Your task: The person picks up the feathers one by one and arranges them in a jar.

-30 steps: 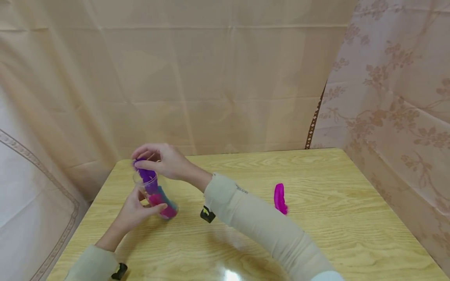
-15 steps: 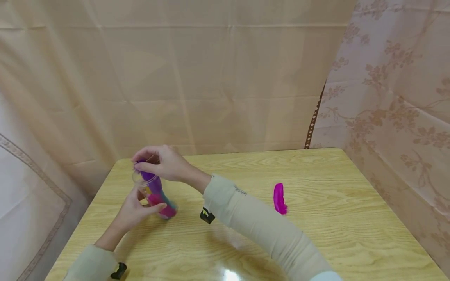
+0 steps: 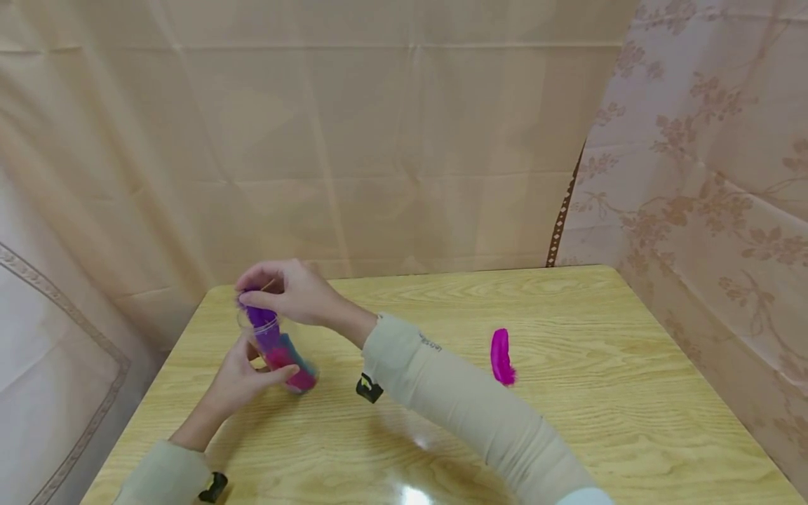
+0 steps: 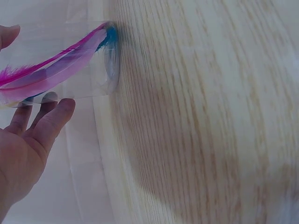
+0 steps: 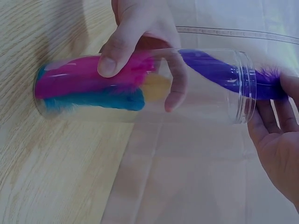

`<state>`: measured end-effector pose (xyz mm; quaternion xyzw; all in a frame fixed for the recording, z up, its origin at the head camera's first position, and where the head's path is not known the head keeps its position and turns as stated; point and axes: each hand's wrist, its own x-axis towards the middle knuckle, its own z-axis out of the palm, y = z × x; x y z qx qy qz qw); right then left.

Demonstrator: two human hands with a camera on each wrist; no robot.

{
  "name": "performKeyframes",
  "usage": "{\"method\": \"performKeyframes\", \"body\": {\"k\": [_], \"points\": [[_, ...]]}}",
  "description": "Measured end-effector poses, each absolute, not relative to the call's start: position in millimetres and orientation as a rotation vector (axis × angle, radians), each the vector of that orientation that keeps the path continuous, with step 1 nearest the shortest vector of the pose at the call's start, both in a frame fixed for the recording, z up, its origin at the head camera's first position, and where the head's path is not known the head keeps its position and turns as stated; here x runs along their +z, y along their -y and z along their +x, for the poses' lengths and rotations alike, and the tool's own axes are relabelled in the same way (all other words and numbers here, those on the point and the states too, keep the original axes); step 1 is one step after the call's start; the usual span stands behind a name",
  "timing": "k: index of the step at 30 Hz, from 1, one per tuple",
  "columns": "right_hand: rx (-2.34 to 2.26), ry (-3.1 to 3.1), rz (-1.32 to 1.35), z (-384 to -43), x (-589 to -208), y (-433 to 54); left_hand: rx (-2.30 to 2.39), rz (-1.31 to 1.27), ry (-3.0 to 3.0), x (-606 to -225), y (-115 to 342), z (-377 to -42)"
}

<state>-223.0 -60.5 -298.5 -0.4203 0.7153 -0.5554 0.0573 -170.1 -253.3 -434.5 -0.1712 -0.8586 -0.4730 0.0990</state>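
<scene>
My left hand (image 3: pixel 240 375) grips a clear cylindrical jar (image 5: pixel 205 105) that stands tilted on the table, its mouth toward the far left. Inside, near the bottom, lie a pink feather (image 5: pixel 84 77), a teal feather (image 5: pixel 103 99) and something yellow (image 5: pixel 156 87). At the mouth, my right hand (image 3: pixel 303 291) pinches the end of a purple feather (image 5: pixel 210 70), whose other end reaches down inside the jar. In the left wrist view, pink and teal feathers show through the wall, and the left fingers (image 4: pixel 58 116) press along one side.
A magenta feather (image 3: pixel 501 358) lies alone on the wood-grain table (image 3: pixel 600 407), right of my right forearm. Beige cloth (image 3: pixel 404 140) hangs behind the table, and a floral-patterned cloth (image 3: pixel 713 175) hangs along the right side. Each sleeve cuff carries a small black buckle (image 3: pixel 369 388).
The purple feather has shifted slightly inside the jar, its lower part lying differently against the other feathers. Both hands and the jar stay almost where they were; the magenta feather has not moved.
</scene>
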Motion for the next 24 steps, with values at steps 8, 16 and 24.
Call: {"method": "performKeyframes", "body": {"k": [8, 16, 24], "points": [[-1.659, -2.200, -1.259, -222.0, -299.5, 60.7, -1.396, -0.502, 2.545, -434.7, 253.8, -169.9], [-1.641, -2.191, -1.301, -223.0, -300.5, 61.2, -1.425, -0.477, 2.541, -434.6, 252.0, -168.0], [-1.591, -2.241, -1.327, -223.4, -300.6, 62.2, -1.394, -0.489, 2.524, -433.3, 250.7, -167.1]]}}
